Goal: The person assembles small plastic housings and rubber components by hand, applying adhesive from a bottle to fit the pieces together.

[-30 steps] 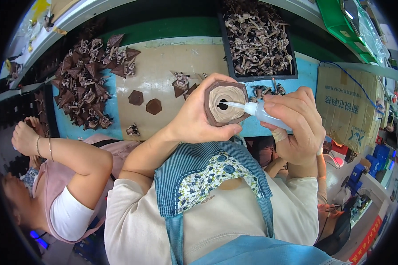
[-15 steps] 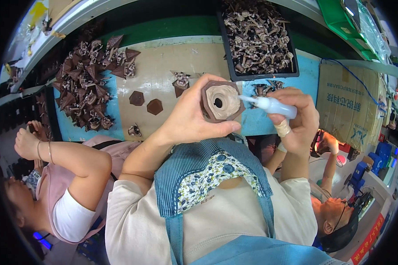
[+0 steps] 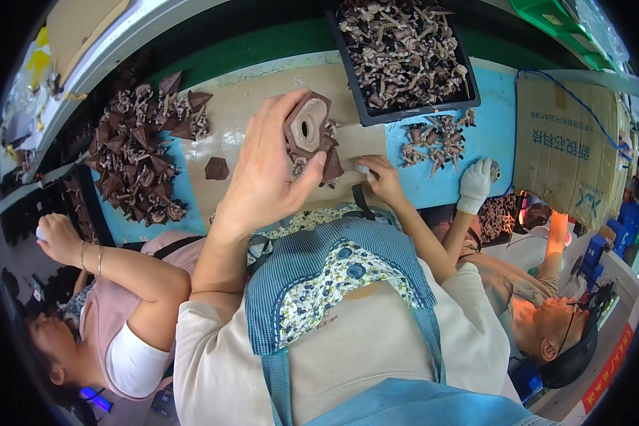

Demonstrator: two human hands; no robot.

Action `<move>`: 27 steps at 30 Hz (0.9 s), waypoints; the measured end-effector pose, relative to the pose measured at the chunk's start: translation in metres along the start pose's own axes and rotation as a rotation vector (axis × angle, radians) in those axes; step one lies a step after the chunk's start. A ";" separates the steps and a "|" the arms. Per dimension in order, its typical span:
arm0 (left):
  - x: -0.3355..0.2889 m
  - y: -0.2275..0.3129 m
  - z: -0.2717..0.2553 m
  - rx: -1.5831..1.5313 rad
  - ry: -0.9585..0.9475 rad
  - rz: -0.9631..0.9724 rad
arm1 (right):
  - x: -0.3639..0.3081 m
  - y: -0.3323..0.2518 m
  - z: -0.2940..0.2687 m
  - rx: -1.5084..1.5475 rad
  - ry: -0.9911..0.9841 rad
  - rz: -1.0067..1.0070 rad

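My left hand (image 3: 266, 163) grips a brown hexagonal base (image 3: 311, 122) with a beige hollow face and a dark hole in its middle. The base is held tilted above the table. To its right, my right hand (image 3: 385, 179) is low at the table's near edge, fingers closed on a small white piece (image 3: 363, 169). Most of that piece is hidden, so I cannot tell whether it is the squeeze bottle. Behind the base and partly covered by it are brown figure parts (image 3: 332, 165). A flat brown hexagon (image 3: 216, 168) lies left of my left hand.
Brown and beige figures are heaped (image 3: 138, 145) at the left. A black tray (image 3: 473, 106) full of small parts stands at the back. Loose parts (image 3: 433, 142) lie on the blue mat, near a co-worker's gloved hand (image 3: 476, 186). A cardboard box (image 3: 561, 149) stands at right.
My left hand has moved left and away, tilting the base. My right hand has drawn back from the base, down to the near edge. The squeeze bottle no longer shows clearly.
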State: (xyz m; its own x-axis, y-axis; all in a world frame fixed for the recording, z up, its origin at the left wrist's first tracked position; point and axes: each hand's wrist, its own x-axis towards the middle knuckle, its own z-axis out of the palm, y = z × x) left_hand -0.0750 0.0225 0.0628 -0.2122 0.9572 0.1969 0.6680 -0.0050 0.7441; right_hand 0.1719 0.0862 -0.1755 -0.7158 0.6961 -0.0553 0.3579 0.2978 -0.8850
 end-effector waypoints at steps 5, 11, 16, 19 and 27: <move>0.013 -0.009 0.003 0.090 0.131 0.092 | 0.029 -0.030 -0.032 -0.123 0.055 -0.141; 0.032 -0.013 0.023 -0.066 0.419 0.222 | 0.141 -0.056 -0.074 -0.454 0.266 -0.310; 0.040 -0.019 0.031 -0.132 0.582 0.305 | 0.201 -0.013 -0.060 -0.964 0.141 -0.348; 0.046 -0.022 0.030 -0.178 0.704 0.408 | 0.214 -0.004 -0.058 -1.146 0.078 -0.362; 0.052 -0.016 0.017 -0.158 0.871 0.499 | 0.191 -0.043 -0.074 -0.716 0.179 -0.301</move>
State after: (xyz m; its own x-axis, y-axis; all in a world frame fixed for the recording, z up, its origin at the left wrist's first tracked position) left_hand -0.0849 0.0777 0.0500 -0.4226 0.2919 0.8580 0.7342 -0.4448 0.5130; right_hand 0.0642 0.2544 -0.1135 -0.7572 0.5957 0.2678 0.5066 0.7945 -0.3350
